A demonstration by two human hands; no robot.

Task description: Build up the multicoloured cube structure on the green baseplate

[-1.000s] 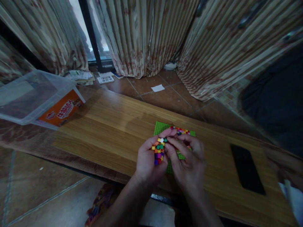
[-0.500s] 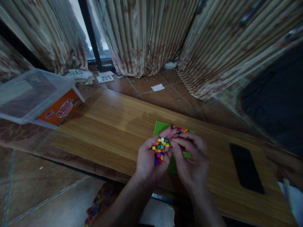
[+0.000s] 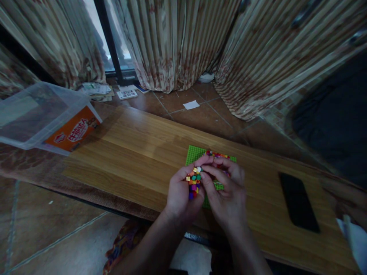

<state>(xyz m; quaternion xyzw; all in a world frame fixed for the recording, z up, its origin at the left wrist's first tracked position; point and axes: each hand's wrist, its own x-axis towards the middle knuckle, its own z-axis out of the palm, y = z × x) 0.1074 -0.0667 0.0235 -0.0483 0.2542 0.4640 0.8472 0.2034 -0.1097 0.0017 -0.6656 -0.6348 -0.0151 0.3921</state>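
Note:
Cupped palm up, my left hand (image 3: pixel 178 196) holds a heap of small coloured toy bricks (image 3: pixel 194 182) in yellow, green, orange, purple, red and white. My right hand (image 3: pixel 228 193) is bent over the heap, thumb and forefinger pressed together at its right side. Whatever sits between those fingertips is too small to make out. Beneath both hands lies a green studded baseplate (image 3: pixel 194 153), partly hidden by them. Rows of coloured bricks (image 3: pixel 219 155) run along its far edge.
The baseplate rests on a long wooden table (image 3: pixel 137 152). A dark phone (image 3: pixel 298 202) lies to the right. At the left end stands a clear plastic bin (image 3: pixel 43 114) with an orange label. Papers (image 3: pixel 127 93) lie on the tiled floor below the curtains (image 3: pixel 177 46).
My right hand has moved left, its fingertips now over the bricks in my left palm. My left hand has curled in slightly around the heap.

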